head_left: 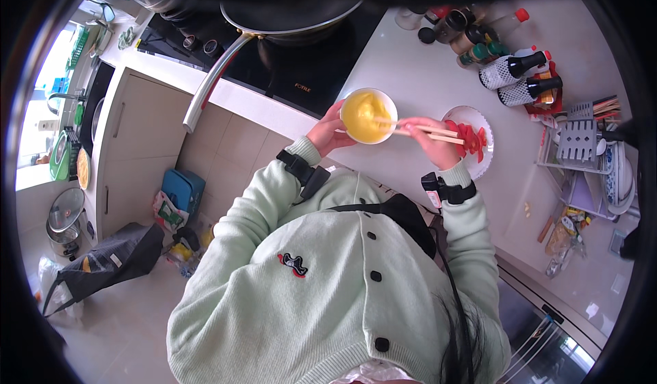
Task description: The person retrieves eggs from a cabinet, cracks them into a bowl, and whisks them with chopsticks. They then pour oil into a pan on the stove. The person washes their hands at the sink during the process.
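Observation:
My left hand (328,132) is closed round the left side of a white bowl (391,103) at the front of the counter. Yellow beaten egg (363,118) fills much of the bowl. In my right hand (436,141) is a pair of pale wooden chopsticks (441,135), their tips dipped into the egg. Just beyond that hand on the right, a white plate (484,118) bears red tomato pieces (471,139), partly hidden by the hand.
A wok (291,25) sits on the black cooktop (274,76), its long handle (212,83) jutting over the front edge. Bottles (503,69) crowd the counter's back right. A dish rack (582,158) with utensils stands at right. Dark bag (109,261) on the floor at left.

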The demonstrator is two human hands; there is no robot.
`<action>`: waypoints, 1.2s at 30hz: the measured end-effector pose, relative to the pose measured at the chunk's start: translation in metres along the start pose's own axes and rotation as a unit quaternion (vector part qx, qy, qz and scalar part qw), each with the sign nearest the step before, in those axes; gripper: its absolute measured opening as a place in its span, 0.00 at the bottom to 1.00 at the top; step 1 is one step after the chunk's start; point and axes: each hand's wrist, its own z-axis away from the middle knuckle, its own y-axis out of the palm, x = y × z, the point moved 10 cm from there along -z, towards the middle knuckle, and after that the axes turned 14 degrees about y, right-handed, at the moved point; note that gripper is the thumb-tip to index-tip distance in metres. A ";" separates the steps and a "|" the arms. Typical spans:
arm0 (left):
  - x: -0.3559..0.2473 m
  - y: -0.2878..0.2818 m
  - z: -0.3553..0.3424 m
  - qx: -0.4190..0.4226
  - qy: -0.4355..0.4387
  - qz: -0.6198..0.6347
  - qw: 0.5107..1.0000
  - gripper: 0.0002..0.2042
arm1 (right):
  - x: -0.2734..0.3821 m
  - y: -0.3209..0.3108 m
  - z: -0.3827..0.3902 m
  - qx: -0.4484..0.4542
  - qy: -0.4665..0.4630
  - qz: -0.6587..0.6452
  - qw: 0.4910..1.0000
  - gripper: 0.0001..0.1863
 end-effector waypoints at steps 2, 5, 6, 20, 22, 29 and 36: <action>0.001 0.000 0.000 -0.001 -0.005 -0.004 1.000 0.35 | 0.005 -0.006 0.001 -0.020 -0.030 -0.041 0.998 0.10; 0.001 0.001 -0.001 0.000 -0.004 -0.001 1.000 0.35 | 0.005 -0.011 0.004 -0.037 -0.040 -0.081 0.995 0.11; -0.001 0.001 -0.001 0.002 0.002 0.004 1.000 0.35 | 0.000 -0.008 0.003 -0.021 -0.015 -0.077 0.997 0.11; -0.001 0.000 0.000 -0.004 -0.002 0.012 1.000 0.35 | -0.013 0.003 0.004 0.032 0.048 -0.086 0.995 0.10; -0.001 0.001 0.000 0.001 -0.004 0.012 1.000 0.35 | 0.000 -0.009 0.006 -0.015 0.001 -0.076 0.997 0.09; -0.004 0.002 0.000 -0.009 0.003 0.009 1.000 0.34 | 0.018 -0.031 0.010 -0.096 -0.026 -0.033 0.994 0.09; -0.005 0.002 0.002 -0.009 0.003 0.015 1.000 0.34 | 0.004 -0.007 -0.001 -0.005 0.052 0.023 0.998 0.09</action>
